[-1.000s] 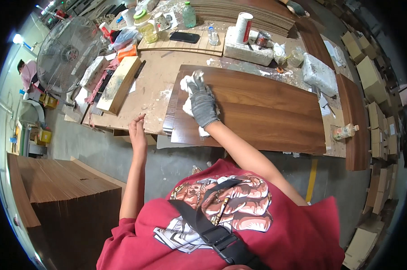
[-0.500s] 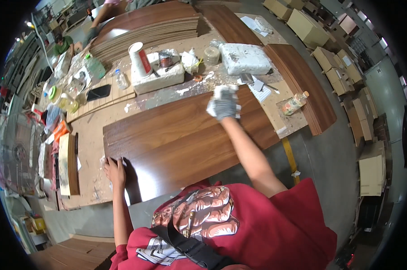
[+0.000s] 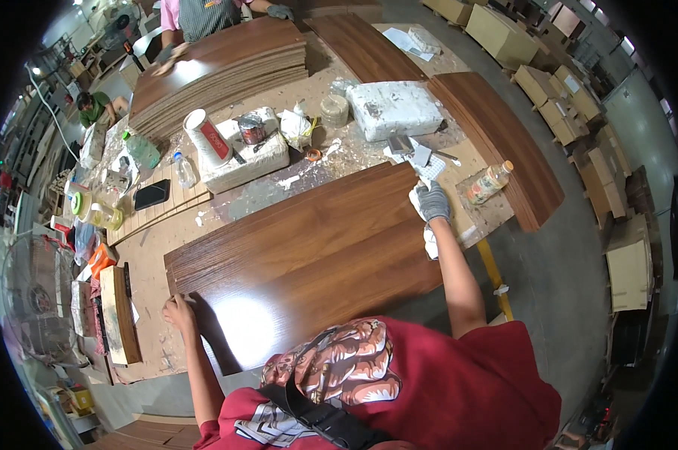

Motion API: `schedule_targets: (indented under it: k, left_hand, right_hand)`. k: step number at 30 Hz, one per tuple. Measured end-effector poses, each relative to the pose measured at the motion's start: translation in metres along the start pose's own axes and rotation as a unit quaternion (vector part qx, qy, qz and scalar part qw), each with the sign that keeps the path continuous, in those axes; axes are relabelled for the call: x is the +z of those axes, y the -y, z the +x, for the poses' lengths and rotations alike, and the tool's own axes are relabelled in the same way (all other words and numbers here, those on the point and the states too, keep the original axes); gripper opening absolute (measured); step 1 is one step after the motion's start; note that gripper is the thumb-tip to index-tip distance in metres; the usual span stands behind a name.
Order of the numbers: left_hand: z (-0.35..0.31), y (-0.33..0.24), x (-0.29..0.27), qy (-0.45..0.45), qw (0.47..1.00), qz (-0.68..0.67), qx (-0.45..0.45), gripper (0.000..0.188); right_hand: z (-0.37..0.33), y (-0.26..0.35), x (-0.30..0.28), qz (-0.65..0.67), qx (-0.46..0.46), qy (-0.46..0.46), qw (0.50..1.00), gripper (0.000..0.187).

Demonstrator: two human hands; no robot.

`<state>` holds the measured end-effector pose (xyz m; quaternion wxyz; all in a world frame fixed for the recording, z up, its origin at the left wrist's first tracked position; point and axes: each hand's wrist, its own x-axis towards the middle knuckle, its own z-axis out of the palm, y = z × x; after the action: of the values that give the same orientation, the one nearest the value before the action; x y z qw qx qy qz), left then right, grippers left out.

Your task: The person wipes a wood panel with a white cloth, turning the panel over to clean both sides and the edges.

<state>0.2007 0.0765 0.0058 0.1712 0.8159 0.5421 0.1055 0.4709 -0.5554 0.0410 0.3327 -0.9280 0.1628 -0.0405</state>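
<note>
A glossy brown wood-grain board (image 3: pixel 301 247) lies across the near part of the workbench, with light glaring off its lower left. My left hand (image 3: pixel 180 312) is bare, its bent fingers holding the board's left edge; the fingertips are partly hidden. At the opposite end, my right hand (image 3: pixel 433 202) wears a grey glove. It is closed on a white cloth (image 3: pixel 430 244), pressed against the board's right edge and hanging over it. Just beyond that hand lie a scraper (image 3: pixel 400 145) and a piece of paper (image 3: pixel 431 166).
Behind stand white foam blocks (image 3: pixel 395 112), a white-and-red cup (image 3: pixel 208 139), a tin (image 3: pixel 250 129) and a phone (image 3: pixel 152 194). A bottle (image 3: pixel 490 182) stands right, near stacked boards (image 3: pixel 496 142). Across the bench, a gloved co-worker (image 3: pixel 211 19) leans at another board stack (image 3: pixel 219 71).
My right hand has moved with the cloth from the board's far edge, right and nearer, to its right edge. My left hand stays at the left edge. The co-worker has come further into view.
</note>
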Motion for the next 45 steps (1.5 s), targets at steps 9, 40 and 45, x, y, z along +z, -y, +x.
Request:
schedule_targets:
  k: [9,40,45]
  left_hand:
    - [0.038,-0.018,-0.092,0.195,0.94,-0.281,0.008,0.078]
    - [0.062,0.038,-0.144,0.011,0.792,-0.603,0.092,0.037]
    - [-0.033,-0.023,-0.186,0.106,0.7,-0.67,0.221,0.035]
  right_hand:
    - [0.012,0.06,-0.068,0.363,-0.13,-0.046,0.922,0.025]
    - [-0.108,0.149,-0.157,-0.035,-0.522,-0.186,0.832,0.049]
    - [-0.204,0.202,-0.105,-0.068,-0.541,-0.118,0.83,0.045]
